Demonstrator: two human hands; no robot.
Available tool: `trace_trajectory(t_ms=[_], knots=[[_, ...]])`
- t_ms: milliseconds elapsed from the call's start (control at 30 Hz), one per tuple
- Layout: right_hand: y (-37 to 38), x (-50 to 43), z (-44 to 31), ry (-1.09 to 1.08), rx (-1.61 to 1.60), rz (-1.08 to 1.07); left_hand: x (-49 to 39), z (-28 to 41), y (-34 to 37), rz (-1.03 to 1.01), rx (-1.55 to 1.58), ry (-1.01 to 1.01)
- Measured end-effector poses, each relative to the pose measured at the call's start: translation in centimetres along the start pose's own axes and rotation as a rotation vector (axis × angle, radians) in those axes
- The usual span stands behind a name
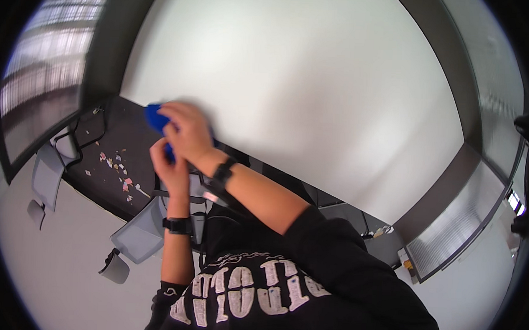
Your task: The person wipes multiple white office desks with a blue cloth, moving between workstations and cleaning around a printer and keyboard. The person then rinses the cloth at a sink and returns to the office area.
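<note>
A blue cloth (157, 118) is bunched at the near left edge of a white tabletop (303, 78). My right hand (188, 128) grips it from above, fingers curled over the fabric. Just below, my left hand (171, 167) holds a lower part of the same cloth, its fingers curled and close to the right hand. Part of the cloth is hidden under both hands. Each wrist wears a black band.
Grey dividers stand left (47, 76) and right (457, 217) of the table. Below its near edge, scraps (118, 167) litter a dark floor area. Grey mesh chairs (142, 230) stand at lower left, and small litter (383, 231) lies beneath the right side.
</note>
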State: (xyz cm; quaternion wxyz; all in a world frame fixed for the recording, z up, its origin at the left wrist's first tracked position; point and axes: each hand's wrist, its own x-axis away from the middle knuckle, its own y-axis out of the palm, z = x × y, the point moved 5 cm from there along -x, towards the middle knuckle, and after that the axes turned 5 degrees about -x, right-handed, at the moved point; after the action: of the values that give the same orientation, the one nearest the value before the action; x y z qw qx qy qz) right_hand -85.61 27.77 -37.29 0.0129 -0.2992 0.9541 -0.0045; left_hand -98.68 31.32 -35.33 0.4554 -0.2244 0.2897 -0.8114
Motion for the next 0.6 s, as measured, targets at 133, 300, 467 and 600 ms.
trace_trajectory(t_ms=[133, 300, 467, 600], knots=[[-9.9, 1.4, -0.6, 0.087, 0.036, 0.378, -0.9, 6.9, 5.6, -0.325, 0.025, 0.322], [-22.3, 0.8, -0.8, 0.131, 0.678, 0.710, -0.3, 14.7, 15.9, -0.665, 0.229, 0.650], [-19.2, -2.3, 1.7, 0.013, 0.806, 0.556, -3.2, 12.5, 16.3, -0.560, 0.069, 0.706], [-11.0, -6.5, 2.1, -0.164, 0.799, 0.294, -6.8, 7.1, 11.8, -0.439, -0.008, 0.429]])
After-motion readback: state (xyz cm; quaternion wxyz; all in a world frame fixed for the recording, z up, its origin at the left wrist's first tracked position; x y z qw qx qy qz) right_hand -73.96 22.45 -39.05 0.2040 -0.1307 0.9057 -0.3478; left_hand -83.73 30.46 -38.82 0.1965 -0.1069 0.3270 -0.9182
